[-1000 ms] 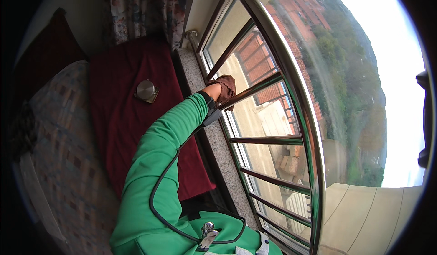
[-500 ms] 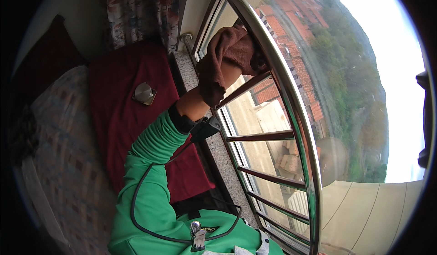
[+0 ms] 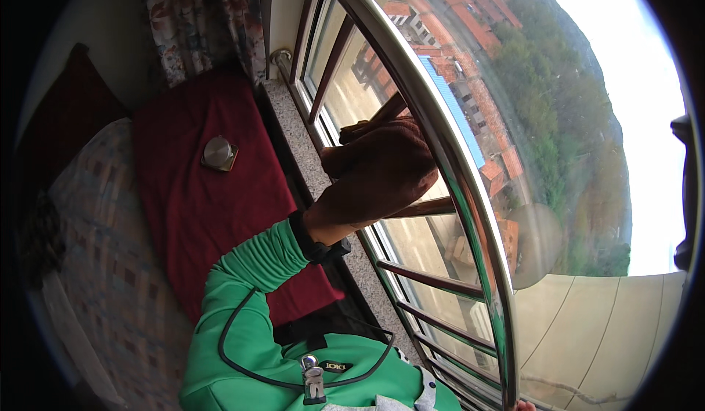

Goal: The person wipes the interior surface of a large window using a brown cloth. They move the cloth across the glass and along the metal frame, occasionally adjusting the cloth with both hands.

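The brown cloth [image 3: 396,143] is draped over the left hand [image 3: 334,224], by which it is borne among the bars of the metal railing [image 3: 493,253]; part of one crossbar is hidden by it. The left grip's fingers are covered, so their closure cannot be told. Of the right hand [image 3: 525,406], only fingertips are shown beside the railing's lower end; that grip cannot be judged.

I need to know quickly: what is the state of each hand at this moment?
Left hand: holding the brown cloth, which hides its fingers.
Right hand: barely visible at the lower edge; open or closed cannot be told.
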The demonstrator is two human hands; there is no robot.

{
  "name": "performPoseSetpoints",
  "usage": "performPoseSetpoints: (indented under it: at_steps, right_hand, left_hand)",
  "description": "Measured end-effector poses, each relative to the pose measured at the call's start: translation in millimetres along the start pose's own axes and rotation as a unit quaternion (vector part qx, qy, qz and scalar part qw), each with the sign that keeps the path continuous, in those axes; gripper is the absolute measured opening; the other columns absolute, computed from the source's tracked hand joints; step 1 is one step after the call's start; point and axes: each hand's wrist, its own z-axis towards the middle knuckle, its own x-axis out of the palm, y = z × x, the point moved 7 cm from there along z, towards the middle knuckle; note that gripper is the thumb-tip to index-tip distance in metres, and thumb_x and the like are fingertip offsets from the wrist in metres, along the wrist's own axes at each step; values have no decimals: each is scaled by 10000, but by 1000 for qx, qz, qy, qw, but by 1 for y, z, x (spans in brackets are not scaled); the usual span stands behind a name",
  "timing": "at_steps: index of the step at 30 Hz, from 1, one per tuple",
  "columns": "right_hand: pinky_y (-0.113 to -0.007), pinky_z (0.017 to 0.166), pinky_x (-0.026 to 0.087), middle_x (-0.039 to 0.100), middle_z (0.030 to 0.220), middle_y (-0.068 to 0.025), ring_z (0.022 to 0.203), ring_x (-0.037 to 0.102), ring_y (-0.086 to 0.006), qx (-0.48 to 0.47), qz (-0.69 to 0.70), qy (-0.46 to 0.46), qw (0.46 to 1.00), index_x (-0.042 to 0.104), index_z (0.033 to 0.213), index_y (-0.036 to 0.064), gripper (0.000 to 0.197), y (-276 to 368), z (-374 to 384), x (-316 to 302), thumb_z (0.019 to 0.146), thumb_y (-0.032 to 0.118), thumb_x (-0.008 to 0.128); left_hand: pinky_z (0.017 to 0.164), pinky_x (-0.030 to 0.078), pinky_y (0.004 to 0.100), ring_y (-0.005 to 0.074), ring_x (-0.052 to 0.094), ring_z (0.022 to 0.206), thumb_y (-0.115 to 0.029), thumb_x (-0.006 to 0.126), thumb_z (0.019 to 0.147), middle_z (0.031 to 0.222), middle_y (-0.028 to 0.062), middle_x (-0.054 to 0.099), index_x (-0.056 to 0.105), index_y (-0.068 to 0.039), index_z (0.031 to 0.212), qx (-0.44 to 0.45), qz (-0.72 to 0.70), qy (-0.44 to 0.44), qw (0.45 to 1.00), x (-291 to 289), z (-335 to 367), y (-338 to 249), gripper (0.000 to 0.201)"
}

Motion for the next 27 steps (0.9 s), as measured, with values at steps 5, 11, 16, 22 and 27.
performPoseSetpoints:
  at_steps: [5,11,16,22,27]
  right_hand:
    - [-287,603,513,656,854,-108,699,614,-199,8,14,0,1000,653,1022,-13,368,-5,1,4,1099,267,427]
    - [-287,606,512,654,851,-109,701,613,-200,17,21,7,1000,652,1024,-12,381,-13,1,7,1099,279,418]
    - [-287,610,511,653,849,-110,702,611,-202,30,32,7,999,652,1026,-11,391,-12,5,9,1099,289,411]
    - [-295,618,517,658,851,-119,704,615,-208,42,74,4,996,653,1031,-15,390,0,7,15,1099,285,413]
    - [-314,635,534,669,861,-142,709,629,-229,33,22,31,999,657,1037,-24,384,4,3,14,1099,273,421]
  left_hand:
    - [688,524,348,207,596,735,-205,632,975,794,95,564,620,-28,1087,219,721,36,656,23,33,-21,210]
    - [770,506,370,229,606,790,-318,573,989,826,98,577,607,-46,1052,181,879,163,411,52,-10,39,281]
    - [985,415,359,198,570,1022,-208,598,907,923,54,553,587,-120,939,-329,539,257,732,26,-84,174,94]
    - [925,467,365,182,580,1078,-176,563,955,1043,21,589,636,-131,1063,-483,454,183,726,33,-154,288,137]
    - [985,443,309,183,537,1117,-262,478,1050,1087,49,538,561,-104,1142,-205,486,-5,849,35,-51,222,201]
